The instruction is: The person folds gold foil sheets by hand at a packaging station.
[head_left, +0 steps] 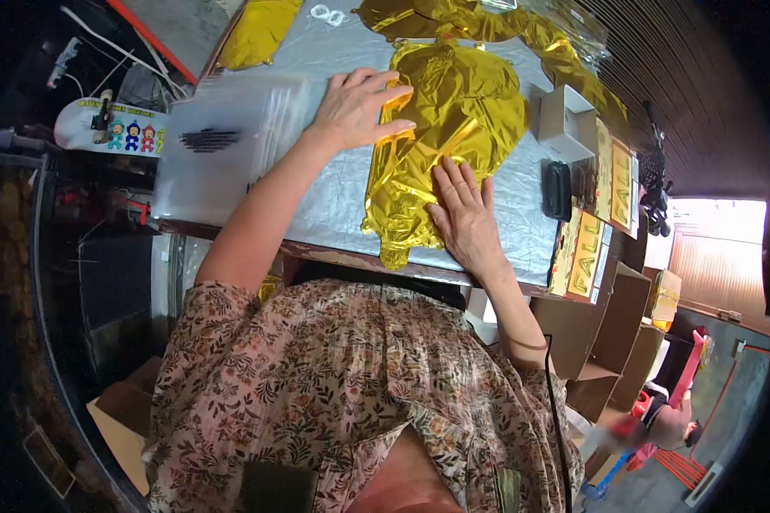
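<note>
At the upper left of the frame a skateboard [130,126] shows small coloured figures on its white surface. Beside it, a clear plastic sheet [261,175] with dark marks lies on the left part of the table [334,198], which has a silvery, crinkled covering. Farther up, a smaller yellow foil [261,34] lies near some white rings [328,14]. The left hand [364,109] reaches in at the upper middle, thumb and fingers spread apart, their tips on the left edge of the gold foil piece [475,115] and not closed around it. That piece lies on the table in the upper middle of the frame, long and mostly flat, its shiny surface full of creases and bright glints, with darker olive patches toward its top. Its outline is uneven, with small tabs along the rim and a short, narrow tail at the bottom, by the near edge of the table. The right hand [469,224] rests palm down on its lower right part, fingers stretched out and grasping nothing. Right of the foil stand a white box [565,126], a black case [557,190] and a printed box [583,256] reading "FALL". Another person [669,423] is at the lower right.
</note>
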A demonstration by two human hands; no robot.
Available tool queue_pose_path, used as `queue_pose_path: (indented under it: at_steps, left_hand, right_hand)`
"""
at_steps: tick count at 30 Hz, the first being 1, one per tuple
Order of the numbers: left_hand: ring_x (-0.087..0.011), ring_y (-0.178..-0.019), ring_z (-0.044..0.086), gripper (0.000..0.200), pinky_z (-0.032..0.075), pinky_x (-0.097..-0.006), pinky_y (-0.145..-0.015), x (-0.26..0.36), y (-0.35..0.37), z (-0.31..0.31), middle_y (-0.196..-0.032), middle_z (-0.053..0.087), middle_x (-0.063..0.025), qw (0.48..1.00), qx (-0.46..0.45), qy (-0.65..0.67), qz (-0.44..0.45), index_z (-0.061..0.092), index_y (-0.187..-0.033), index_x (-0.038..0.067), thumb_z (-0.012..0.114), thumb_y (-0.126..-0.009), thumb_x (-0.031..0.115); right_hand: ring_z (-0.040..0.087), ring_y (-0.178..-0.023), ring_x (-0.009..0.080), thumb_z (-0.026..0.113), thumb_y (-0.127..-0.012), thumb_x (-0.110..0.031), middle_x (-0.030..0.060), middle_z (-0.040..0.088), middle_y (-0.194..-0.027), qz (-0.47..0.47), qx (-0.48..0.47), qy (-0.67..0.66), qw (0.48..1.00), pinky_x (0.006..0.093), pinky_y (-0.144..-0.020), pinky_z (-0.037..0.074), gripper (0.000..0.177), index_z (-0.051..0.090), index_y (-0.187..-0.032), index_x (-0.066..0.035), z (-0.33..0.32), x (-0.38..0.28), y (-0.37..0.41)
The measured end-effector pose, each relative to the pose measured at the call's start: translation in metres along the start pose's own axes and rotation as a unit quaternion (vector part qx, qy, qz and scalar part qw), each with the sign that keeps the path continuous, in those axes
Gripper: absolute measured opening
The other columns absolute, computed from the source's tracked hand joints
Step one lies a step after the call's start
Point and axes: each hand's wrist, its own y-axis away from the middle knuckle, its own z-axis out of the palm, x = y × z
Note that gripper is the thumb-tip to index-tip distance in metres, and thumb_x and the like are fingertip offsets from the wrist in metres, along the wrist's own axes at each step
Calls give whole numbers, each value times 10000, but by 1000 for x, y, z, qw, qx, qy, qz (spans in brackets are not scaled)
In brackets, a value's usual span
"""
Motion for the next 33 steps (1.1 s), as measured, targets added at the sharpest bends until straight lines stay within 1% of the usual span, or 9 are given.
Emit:
queue_pose_path:
  at_steps: [3,7,10,14,18,22,27,28,33]
  left_hand:
    - [-265,-1320,514,572,373,-454,-1067,1,0,-3,-1453,591,-53,1000,-13,0,-7,693,-1336,251,723,-866,576]
    - [-260,-1343,494,573,362,-459,-1080,0,-1,0,-1478,568,-38,1000,-20,-12,-3,676,-1361,268,707,-879,577]
    - [-258,-1353,484,573,354,-460,-1089,-1,0,3,-1488,557,-25,1000,-19,-21,-5,667,-1371,279,698,-885,581]
    - [-252,-1356,480,574,343,-461,-1104,-2,1,5,-1492,553,-13,1000,-20,-17,-11,671,-1365,281,697,-881,589]
    - [-246,-1354,481,575,341,-461,-1106,-2,2,6,-1492,554,-5,1000,-19,-12,-14,678,-1355,275,700,-877,593]
    - [-246,-1356,480,578,340,-465,-1110,0,1,4,-1490,556,-9,1000,-25,-13,-13,680,-1353,272,701,-876,597]
    - [-254,-1329,507,580,355,-462,-1090,1,-9,-3,-1451,592,-14,998,-54,-17,-12,686,-1341,248,703,-878,596]
    - [-253,-1306,526,532,365,-456,-1079,2,-13,-6,-1404,631,-25,998,-54,-21,-12,693,-1328,234,680,-912,565]
    - [-257,-1287,547,453,381,-434,-1075,5,-39,3,-1367,657,-52,999,-34,-28,2,690,-1317,154,672,-948,417]
  right_hand:
    - [344,-1496,381,589,-1022,-288,146,365,-1633,0,0,19,1000,610,-1215,203,593,414,-1551,-88,-6,-5,-7]
    - [345,-1501,359,582,-1025,-306,117,377,-1630,-49,5,27,998,623,-1212,209,566,440,-1546,-135,-10,-17,-27]
    - [351,-1502,333,557,-1041,-332,73,390,-1630,-112,3,10,994,615,-1218,223,555,437,-1558,-166,-4,-25,-47]
    - [367,-1497,304,550,-1040,-355,57,423,-1615,-177,-13,12,984,594,-1226,233,562,440,-1560,-173,12,-26,-54]
    - [349,-1510,298,544,-1042,-336,57,400,-1629,-175,-57,-32,982,529,-1245,233,548,442,-1561,-193,14,-30,-42]
    - [304,-1530,313,555,-1030,-338,43,346,-1658,-189,-82,-49,977,533,-1247,222,555,448,-1561,-219,12,-27,-28]
    - [309,-1529,300,548,-1036,-341,33,342,-1661,-184,-63,-60,979,521,-1248,220,546,446,-1562,-237,17,-24,-24]
    - [312,-1527,299,543,-1038,-343,33,342,-1660,-185,-63,-64,979,517,-1247,223,546,441,-1565,-240,18,-24,-24]
    - [302,-1532,291,530,-1043,-355,38,339,-1662,-184,-58,-74,978,512,-1252,214,551,427,-1573,-246,18,-24,-23]
